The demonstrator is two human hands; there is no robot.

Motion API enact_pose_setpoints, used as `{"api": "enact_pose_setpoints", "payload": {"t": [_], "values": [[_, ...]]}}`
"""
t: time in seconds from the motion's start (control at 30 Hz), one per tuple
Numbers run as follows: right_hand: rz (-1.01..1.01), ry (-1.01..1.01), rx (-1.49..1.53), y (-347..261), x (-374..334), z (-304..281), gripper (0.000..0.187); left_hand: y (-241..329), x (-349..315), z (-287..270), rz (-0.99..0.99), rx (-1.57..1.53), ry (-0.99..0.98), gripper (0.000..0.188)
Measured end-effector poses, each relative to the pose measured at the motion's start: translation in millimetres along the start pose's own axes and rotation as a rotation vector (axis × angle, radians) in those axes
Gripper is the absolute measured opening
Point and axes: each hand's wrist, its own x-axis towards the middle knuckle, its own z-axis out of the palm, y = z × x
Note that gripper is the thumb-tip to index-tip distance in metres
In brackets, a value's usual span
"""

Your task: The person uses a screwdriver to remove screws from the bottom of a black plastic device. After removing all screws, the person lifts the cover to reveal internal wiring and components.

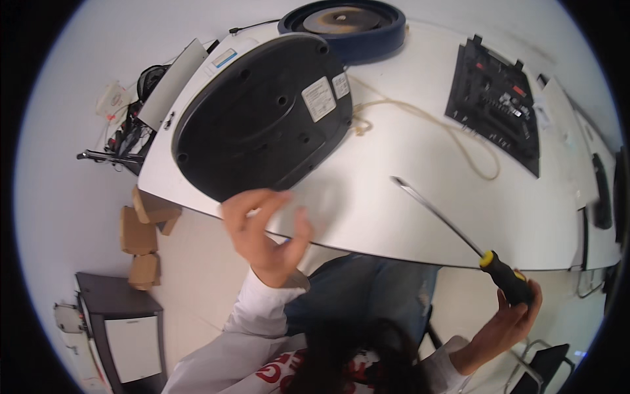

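Observation:
My right hand (505, 325) grips a screwdriver (453, 231) by its black and yellow handle. The long metal shaft points up and left over the white table. My left hand (266, 230) is open and slightly blurred, fingers curved and apart with nothing in them. It is at the table's near edge, just below a large appliance housing (223, 141). This housing has a rounded black underside turned up, with screw holes, white labels and a white rim. I cannot tell whether my left fingertips touch it.
Behind the housing stands a round dark blue part (387, 39) with a metal plate. A beige cord (453, 125) loops across the white table (394, 217). A black tool case tray (495, 98) with small bits lies at the right. Cardboard boxes (138, 230) and a dark cabinet (118, 295) stand lower left.

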Motion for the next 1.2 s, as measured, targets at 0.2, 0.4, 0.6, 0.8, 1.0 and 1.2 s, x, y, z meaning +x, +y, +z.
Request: {"api": "enact_pose_setpoints", "payload": {"t": [0.2, 0.4, 0.6, 0.8, 1.0, 1.2], "values": [[0.024, -0.111, 0.356, -25, -12, 102, 0.050, -56, -14, -17, -0.391, -0.128, 0.297, 0.069], [-0.033, -0.251, 0.271, -35, -15, 128, 0.045, -72, -23, 0, -0.720, -0.656, 0.267, 0.070], [-0.098, -0.249, 0.163, -43, -15, 130, 0.045, -75, -29, 2, -0.782, -0.587, 0.259, 0.072], [-0.177, -0.279, 0.184, -42, -17, 126, 0.039, -73, -30, 4, -0.771, -0.505, 0.272, 0.074], [-0.281, -0.445, 0.233, -43, -19, 127, 0.031, -70, -31, 9, -0.741, -0.421, 0.299, 0.061], [-0.405, -0.633, 0.122, -53, -30, 112, 0.045, -60, -26, 7, -0.780, -0.457, 0.284, 0.075]]}}
